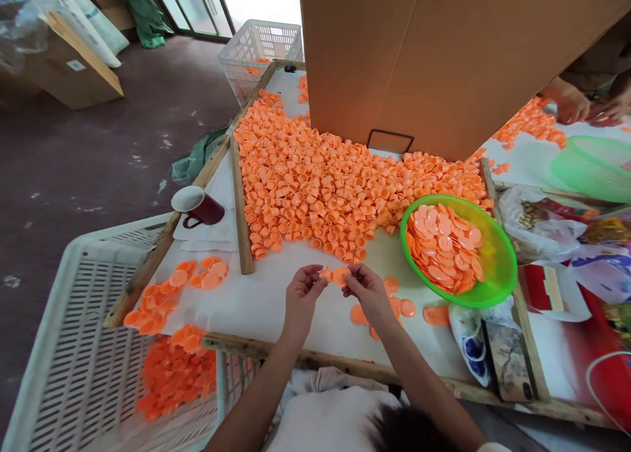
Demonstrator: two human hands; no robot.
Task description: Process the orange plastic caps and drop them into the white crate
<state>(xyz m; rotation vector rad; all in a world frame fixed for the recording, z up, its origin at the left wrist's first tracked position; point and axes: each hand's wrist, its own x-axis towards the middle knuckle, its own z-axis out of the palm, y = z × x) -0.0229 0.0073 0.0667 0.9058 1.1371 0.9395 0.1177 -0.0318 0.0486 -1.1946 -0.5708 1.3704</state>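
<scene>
My left hand pinches a small orange plastic cup above the near part of the white table. Right beside it, my right hand pinches a flat round orange disc. The two pieces are close together; whether they touch I cannot tell. Just beyond my hands spreads a large heap of small orange cups. To the right, a green bowl holds many orange discs. A few loose discs lie by my right forearm.
A tall cardboard box stands behind the heap. At left are a dark red mug, joined orange pieces and a white crate. Wooden strips edge the table. A phone lies right; another person's hands work beyond.
</scene>
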